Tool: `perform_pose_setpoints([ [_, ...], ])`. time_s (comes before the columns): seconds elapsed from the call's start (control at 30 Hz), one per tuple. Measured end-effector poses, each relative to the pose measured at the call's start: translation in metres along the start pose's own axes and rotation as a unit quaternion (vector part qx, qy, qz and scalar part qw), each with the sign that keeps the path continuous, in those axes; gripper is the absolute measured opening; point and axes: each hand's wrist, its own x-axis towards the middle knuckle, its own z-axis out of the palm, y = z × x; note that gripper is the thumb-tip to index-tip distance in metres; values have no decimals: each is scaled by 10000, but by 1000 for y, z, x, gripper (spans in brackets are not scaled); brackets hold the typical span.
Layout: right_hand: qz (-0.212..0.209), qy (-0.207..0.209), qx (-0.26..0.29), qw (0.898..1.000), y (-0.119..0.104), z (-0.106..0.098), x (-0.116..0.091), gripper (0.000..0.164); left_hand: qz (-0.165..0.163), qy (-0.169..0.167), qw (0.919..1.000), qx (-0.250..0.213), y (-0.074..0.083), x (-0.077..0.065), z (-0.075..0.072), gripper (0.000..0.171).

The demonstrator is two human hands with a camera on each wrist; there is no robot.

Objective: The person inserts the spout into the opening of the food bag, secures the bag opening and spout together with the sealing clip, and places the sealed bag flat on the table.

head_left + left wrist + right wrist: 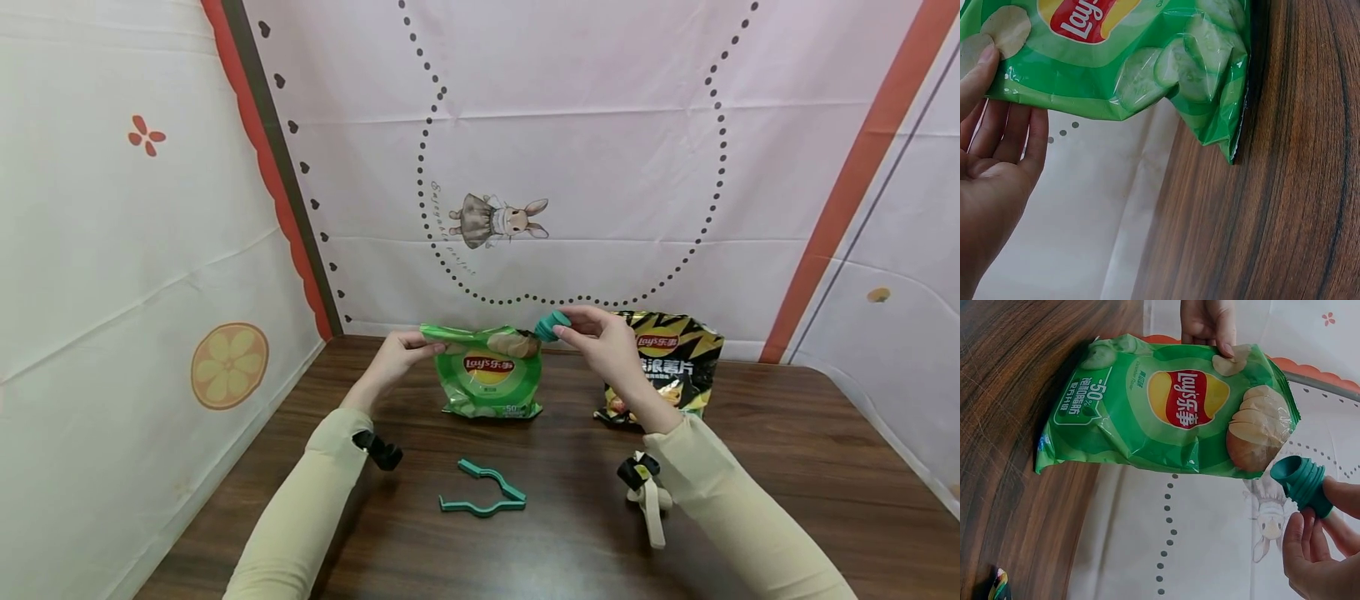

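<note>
Fingers [1295, 540] and thumb of the right hand [603, 342] pinch a small teal plastic spout with ridged rings and a round open mouth [1300, 484]. The mouth faces the upper right corner of a glossy green Lay's chip bag with cucumber and potato pictures [491, 387], close beside it; whether the two touch I cannot tell. The left hand [397, 354] grips the same bag at its upper left edge, thumb in front and fingers behind. The bag is roughly upright at the far middle of the dark brown wooden table [570, 550], its front toward the near side.

Nearer, between the two forearms in pale yellow sleeves [303, 508], a thin teal V-shaped clip [517, 493] lies spread, its hinge to the right. At the far right, partly hidden by the right forearm, stands a black and yellow Lay's chip bag [686, 358]. Beyond the table hangs a whitish cloth [570, 158] printed with a rabbit [495, 221], dotted lines and reddish bands.
</note>
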Motion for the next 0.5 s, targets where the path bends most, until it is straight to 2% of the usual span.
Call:
perform_pose_setpoints([
  [0.23, -90, -146, -85, 9998, 1, 4, 5, 34, -25, -80, 9999, -73, 19, -8, 5, 20],
  [0.5, -33, -304, -153, 9994, 1, 6, 10, 34, -109, -8, 9999, -35, 18, -8, 4, 18],
])
